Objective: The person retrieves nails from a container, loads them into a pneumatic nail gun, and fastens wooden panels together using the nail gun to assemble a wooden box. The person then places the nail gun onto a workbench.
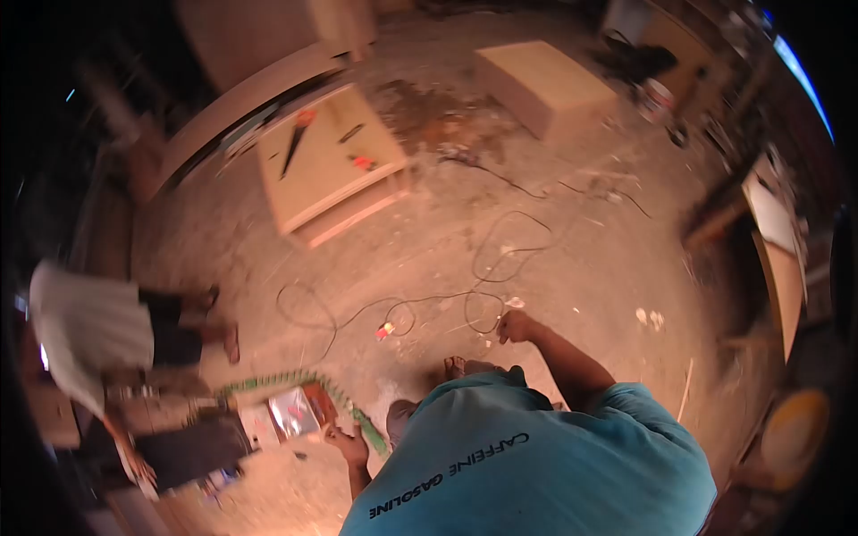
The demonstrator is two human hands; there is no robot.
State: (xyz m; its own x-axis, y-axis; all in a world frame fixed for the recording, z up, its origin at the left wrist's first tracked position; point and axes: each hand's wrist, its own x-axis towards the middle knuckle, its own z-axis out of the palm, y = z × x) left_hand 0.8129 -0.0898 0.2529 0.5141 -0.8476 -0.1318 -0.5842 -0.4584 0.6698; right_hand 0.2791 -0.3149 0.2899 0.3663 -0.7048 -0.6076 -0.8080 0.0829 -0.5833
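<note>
My left hand (347, 443) is low in front of me with thumb and fingers apart, and I see nothing held in it. Close to it are a coiled green hose (369, 429) and an open box with a shiny panel (293, 412). Out to the right, my right hand (516, 327) hangs over the floor with its fingers curled in. Whatever it may hold is hidden. A thin dark cable (429, 296) loops across the floor beside that hand. A small red and yellow object (384, 331) lies by the cable.
A person in a light shirt (94, 330) bends at the left. Ahead stands a wooden cabinet (344, 192) bearing a handsaw (294, 147) and a red-handled tool (362, 163). Farther back are a wooden box (545, 76) and a white bucket (655, 96). Boards (776, 268) lean at the right.
</note>
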